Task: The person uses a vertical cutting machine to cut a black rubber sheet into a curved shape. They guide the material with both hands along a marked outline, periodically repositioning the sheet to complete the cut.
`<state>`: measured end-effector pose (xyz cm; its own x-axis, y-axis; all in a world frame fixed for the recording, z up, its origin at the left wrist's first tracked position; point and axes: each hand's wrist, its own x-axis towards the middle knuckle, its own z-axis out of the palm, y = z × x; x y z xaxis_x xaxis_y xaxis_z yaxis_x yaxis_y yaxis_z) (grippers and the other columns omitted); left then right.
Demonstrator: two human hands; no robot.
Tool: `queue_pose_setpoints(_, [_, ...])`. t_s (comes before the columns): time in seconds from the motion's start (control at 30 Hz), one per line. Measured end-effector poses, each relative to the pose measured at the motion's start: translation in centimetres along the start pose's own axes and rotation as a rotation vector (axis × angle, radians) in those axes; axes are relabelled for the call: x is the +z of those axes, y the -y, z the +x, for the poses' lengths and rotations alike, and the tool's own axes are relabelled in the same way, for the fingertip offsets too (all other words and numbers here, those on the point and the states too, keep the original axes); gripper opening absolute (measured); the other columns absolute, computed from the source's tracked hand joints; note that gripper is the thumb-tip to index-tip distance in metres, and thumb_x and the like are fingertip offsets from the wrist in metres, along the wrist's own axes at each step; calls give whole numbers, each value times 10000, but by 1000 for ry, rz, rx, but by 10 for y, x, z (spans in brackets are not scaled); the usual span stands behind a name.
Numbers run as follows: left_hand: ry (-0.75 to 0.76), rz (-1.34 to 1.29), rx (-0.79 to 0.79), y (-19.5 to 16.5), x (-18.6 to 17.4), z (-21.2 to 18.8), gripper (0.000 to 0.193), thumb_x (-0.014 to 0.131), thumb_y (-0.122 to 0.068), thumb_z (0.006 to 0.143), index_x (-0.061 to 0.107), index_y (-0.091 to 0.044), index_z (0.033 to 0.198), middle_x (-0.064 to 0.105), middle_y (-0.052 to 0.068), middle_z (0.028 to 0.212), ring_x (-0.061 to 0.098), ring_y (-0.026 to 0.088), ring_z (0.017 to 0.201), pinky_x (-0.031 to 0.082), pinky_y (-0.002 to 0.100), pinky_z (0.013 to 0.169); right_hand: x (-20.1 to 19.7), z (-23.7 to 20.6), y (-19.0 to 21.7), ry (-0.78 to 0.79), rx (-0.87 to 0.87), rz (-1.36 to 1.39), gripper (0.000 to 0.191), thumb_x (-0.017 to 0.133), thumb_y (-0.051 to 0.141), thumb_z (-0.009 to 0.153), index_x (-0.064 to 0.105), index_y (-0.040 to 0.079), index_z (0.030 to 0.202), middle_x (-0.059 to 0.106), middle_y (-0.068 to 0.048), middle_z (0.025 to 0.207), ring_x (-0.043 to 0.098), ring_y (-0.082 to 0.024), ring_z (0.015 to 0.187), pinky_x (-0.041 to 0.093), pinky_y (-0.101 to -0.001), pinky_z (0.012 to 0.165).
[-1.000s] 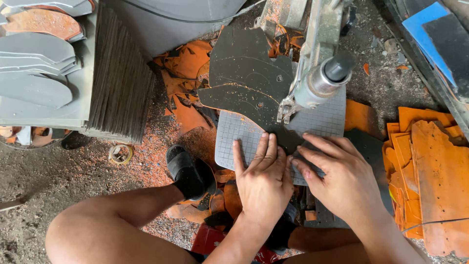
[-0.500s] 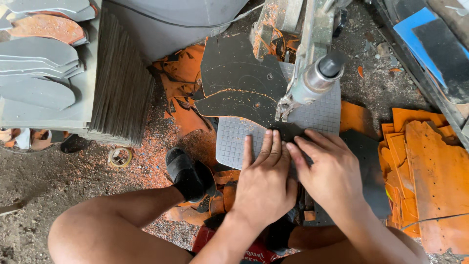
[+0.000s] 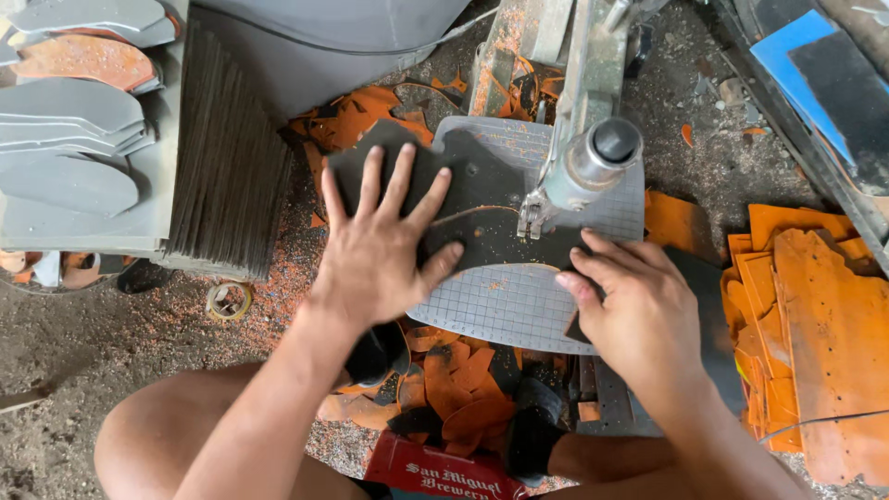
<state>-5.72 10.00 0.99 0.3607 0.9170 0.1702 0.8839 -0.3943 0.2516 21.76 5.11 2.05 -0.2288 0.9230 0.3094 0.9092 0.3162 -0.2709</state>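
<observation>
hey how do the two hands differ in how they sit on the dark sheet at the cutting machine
The left hand lies flat with fingers spread wide on the dark sheet, left of the machine's metal head. The right hand has its fingers together and bent, touching the sheet's near edge, below the head. Both are bare and rest over the gridded grey plate.

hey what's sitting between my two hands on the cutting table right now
In the head view, the dark rubber sheet spans from the left hand to the right hand, with the machine's metal cutting head standing over it.
</observation>
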Motion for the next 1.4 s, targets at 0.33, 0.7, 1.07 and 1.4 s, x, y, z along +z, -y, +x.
queue_pose_setpoints(0.33, [-201,-83,-179,-49,20,-47,719,672,-590,839,657,-129,1391,486,232,1547,350,440,1489,85,768,1162,6,13,-23,41,57,92,255,814,167,815,814,101,1061,765,-14,1222,673,-232,989,548,-352,937])
queue_pose_setpoints(0.7, [-258,-147,-272,-58,22,-40,616,767,-581,772,756,-217,1269,529,166,1527,389,400,1474,84,733,1175,12,23,-29,12,36,101,232,843,142,804,809,95,1029,776,-57,1058,667,-264,1001,546,-384,922])
queue_pose_setpoints(1.07, [-221,-181,-261,-48,21,-26,625,770,-615,765,756,-241,1266,522,145,1539,358,387,1492,55,710,1189,13,29,-30,8,65,112,159,823,119,827,793,75,976,738,-123,954,663,-331,915,537,-437,827])
queue_pose_setpoints(1.4, [-187,-172,-224,-38,20,-11,623,750,-633,777,752,-254,1271,507,133,1549,333,379,1496,44,725,1178,16,38,-30,-20,61,148,186,806,116,845,782,86,1026,740,-119,978,681,-338,933,538,-444,830])
